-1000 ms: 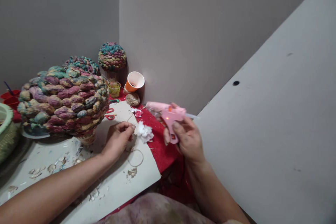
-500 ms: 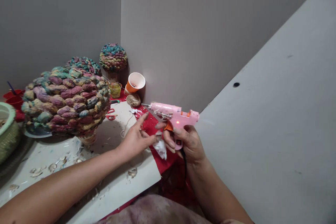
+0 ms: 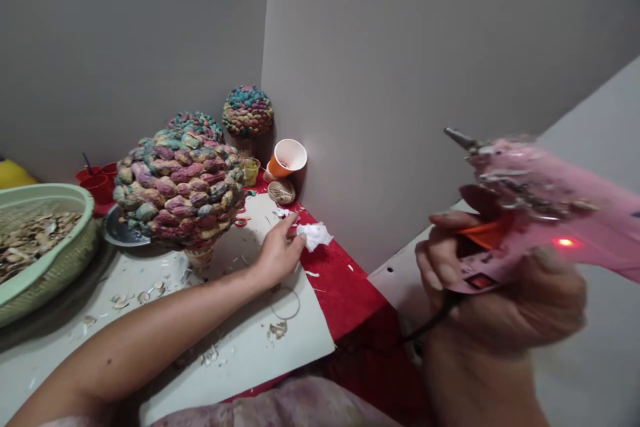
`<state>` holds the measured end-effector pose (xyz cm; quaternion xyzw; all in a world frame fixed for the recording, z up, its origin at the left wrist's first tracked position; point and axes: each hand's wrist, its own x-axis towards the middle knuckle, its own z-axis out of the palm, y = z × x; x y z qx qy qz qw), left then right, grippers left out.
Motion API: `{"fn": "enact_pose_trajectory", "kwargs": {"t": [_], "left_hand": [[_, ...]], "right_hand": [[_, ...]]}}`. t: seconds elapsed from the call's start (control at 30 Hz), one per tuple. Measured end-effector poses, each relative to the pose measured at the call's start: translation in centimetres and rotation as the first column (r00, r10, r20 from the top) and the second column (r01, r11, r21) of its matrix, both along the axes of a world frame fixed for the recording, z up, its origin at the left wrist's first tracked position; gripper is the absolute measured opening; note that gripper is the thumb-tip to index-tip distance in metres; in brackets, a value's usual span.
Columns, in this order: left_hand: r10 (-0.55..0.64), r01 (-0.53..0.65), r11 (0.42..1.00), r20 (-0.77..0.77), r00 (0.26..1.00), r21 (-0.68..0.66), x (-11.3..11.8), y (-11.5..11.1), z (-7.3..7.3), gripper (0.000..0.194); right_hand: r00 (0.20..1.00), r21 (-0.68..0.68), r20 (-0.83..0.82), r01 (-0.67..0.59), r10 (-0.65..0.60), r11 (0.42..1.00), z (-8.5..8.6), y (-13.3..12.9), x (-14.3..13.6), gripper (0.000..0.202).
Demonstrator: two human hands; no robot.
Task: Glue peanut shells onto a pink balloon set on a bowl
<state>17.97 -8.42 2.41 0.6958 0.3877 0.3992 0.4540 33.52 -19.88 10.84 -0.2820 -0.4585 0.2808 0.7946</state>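
Observation:
My right hand (image 3: 505,280) is raised close to the camera at the right, wrapped round the handle of a pink glue gun (image 3: 530,180). Its metal nozzle points up and left, and a red light glows on its side. My left hand (image 3: 283,250) rests over the table near the red cloth, thumb and fingers at the edge of a crumpled white tissue (image 3: 315,236). Left of that hand stands a large ball of colored peanut shells (image 3: 180,187) on a short wrapped stem (image 3: 200,255).
A green basket (image 3: 83,203) of shell pieces sits at the left beside a metal plate (image 3: 123,230). Two more shell balls, an orange cup (image 3: 287,159), a twine roll (image 3: 281,192) and red cups (image 3: 97,188) stand behind. Shell scraps litter the white board (image 3: 250,363).
My right hand has brought the glue gun right and much closer to the camera. The tissue now lies on the red cloth by my left hand. The view has shifted.

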Motion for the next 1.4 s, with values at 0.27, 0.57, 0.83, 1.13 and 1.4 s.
{"fn": "enact_pose_trajectory", "kwargs": {"t": [0.27, 0.57, 0.83, 1.13, 1.4], "left_hand": [[-0.126, 0.13, 0.99, -0.077, 0.989, 0.058, -2.8, -1.9, 0.5, 0.03], [-0.032, 0.137, 0.926, -0.288, 0.957, 0.353, -14.3, -6.7, 1.3, 0.025], [0.362, -0.174, 0.797, -0.226, 0.904, 0.578, -21.6, -5.2, 0.9, 0.01], [0.35, -0.082, 0.761, -0.302, 0.887, 0.643, -20.8, -3.6, 0.9, 0.013], [0.309, -0.109, 0.87, -0.359, 0.881, 0.482, -19.1, -1.7, 0.4, 0.013]], "right_hand": [[0.986, -0.215, 0.163, -0.005, 0.041, 0.977, -3.3, 1.2, -1.7, 0.024], [0.966, -0.397, 0.163, -0.12, 0.199, 0.91, -5.1, 2.1, -1.7, 0.028], [0.756, -0.744, 0.333, -0.157, 0.564, 0.65, -5.4, 3.8, -3.7, 0.054], [0.5, -0.731, 0.57, -0.054, 0.652, 0.68, -3.9, 5.2, -5.7, 0.059], [0.461, -0.762, 0.555, -0.053, 0.693, 0.646, -4.3, 6.7, -6.3, 0.059]]}}
